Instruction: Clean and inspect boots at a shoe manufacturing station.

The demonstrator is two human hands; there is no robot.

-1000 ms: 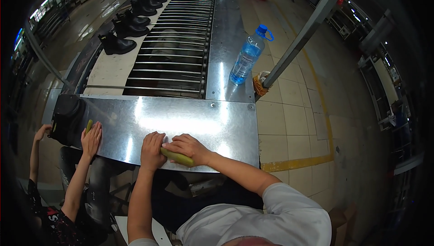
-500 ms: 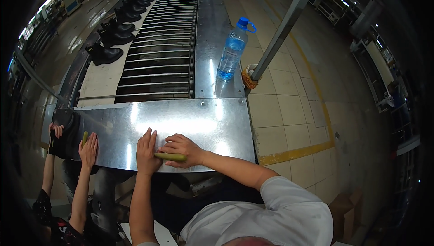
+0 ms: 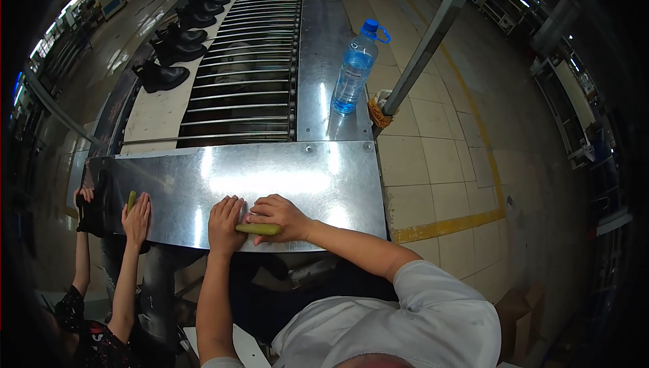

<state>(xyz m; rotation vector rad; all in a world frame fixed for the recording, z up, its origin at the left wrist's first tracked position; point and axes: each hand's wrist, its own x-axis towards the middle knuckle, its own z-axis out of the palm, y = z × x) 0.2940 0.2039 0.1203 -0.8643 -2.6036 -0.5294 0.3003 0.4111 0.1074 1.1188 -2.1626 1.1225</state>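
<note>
My right hand (image 3: 282, 217) grips a yellow-green stick-shaped tool (image 3: 258, 229) lying near the front edge of a shiny metal plate (image 3: 304, 178). My left hand (image 3: 226, 222) rests flat on the plate just left of it, fingers touching the tool's left end. To my left another person's hand (image 3: 137, 219) lies on the same plate next to a similar yellow-green stick (image 3: 131, 200), and their other hand (image 3: 84, 195) is at the plate's left end by a black boot (image 3: 91, 214).
Beyond the plate runs a roller conveyor (image 3: 243, 77) with black boots (image 3: 179, 47) lined along its left side. A blue-capped water bottle (image 3: 353, 70) stands on the metal strip at right, beside a slanted grey post (image 3: 426, 40). Tiled floor with a yellow line (image 3: 449, 226) lies to the right.
The view has shifted slightly. My hands stay on the plate's front edge with the tool. The other person's hands remain at the left.
</note>
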